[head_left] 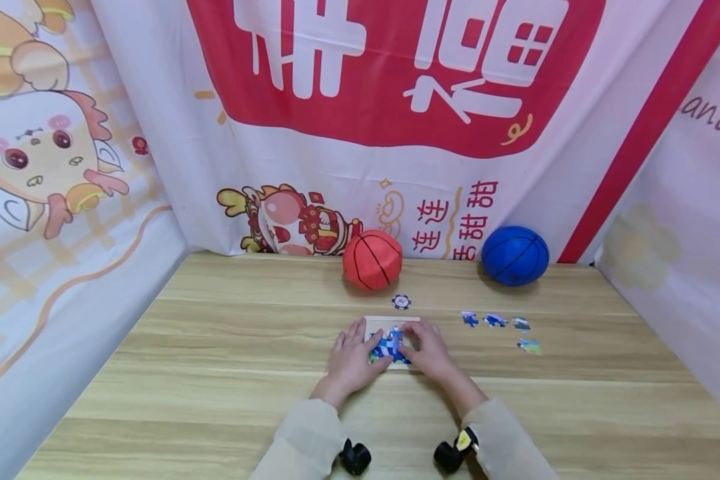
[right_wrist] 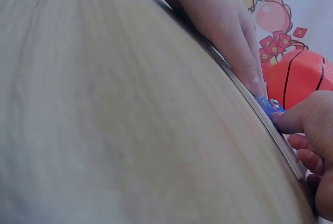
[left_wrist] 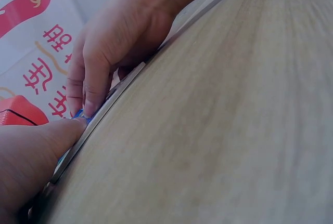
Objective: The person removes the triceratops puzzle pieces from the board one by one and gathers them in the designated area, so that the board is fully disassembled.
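Observation:
A small jigsaw tray point(head_left: 393, 321) with a pale rim lies on the table, partly filled with blue puzzle pieces point(head_left: 385, 348). My left hand point(head_left: 352, 360) rests over the tray's left side, fingers extended and thumb touching the pieces. From the right, my right hand point(head_left: 430, 352) pinches a blue puzzle piece point(head_left: 397, 339) between thumb and fingers above the tray. In the right wrist view both thumbs meet close to the blue pieces point(right_wrist: 268, 107) at the tray's edge. The hands hide part of the puzzle.
Several loose puzzle pieces point(head_left: 495, 321) lie right of the tray. Beyond the tray is a round poker-chip-like disc point(head_left: 401, 302). A red ball point(head_left: 373, 260) and a blue ball point(head_left: 515, 256) stand at the wooden table's point(head_left: 246, 320) back edge, before a printed curtain point(head_left: 312, 153).

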Demonstrator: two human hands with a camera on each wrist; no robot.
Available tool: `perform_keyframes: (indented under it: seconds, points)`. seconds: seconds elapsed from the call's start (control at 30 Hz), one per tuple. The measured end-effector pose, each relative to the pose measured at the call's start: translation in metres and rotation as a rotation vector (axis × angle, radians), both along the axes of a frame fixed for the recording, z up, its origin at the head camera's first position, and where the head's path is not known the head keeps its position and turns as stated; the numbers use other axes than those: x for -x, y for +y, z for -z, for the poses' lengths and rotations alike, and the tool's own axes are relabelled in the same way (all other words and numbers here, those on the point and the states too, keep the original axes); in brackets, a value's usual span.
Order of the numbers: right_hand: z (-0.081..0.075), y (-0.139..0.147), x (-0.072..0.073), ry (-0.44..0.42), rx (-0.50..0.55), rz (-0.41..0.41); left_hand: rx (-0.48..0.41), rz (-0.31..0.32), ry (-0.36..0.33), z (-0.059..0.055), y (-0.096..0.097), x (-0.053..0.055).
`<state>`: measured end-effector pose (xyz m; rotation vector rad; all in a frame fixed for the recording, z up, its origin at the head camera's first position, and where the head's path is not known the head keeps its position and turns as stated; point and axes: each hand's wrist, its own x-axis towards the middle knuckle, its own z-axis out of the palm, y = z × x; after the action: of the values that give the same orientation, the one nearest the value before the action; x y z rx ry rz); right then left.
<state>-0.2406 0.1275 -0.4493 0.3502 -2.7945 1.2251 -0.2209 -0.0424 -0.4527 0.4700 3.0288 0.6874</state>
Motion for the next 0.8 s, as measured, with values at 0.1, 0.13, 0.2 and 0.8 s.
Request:
perform_keyframes:
  seconds: [0.1,0.13,0.2,0.8]
  points:
    - [0.0018,0.0,-0.0002,0.017,0.049,-0.013,0.005,0.003,0.012,0.0008,0.0,0.0007]
    - [0.0021,-0.0001,-0.0002,0.019,0.063,-0.019,0.006,0.004,0.015,0.001,-0.0001,0.0008]
    - [0.0023,-0.0004,-0.0004,0.022,0.079,-0.031,0.008,0.006,0.019,0.0009,0.0001,0.0004]
    - [0.0015,-0.0009,0.0008,-0.043,0.181,-0.003,-0.006,0.001,0.0,-0.0005,-0.0002,-0.0004]
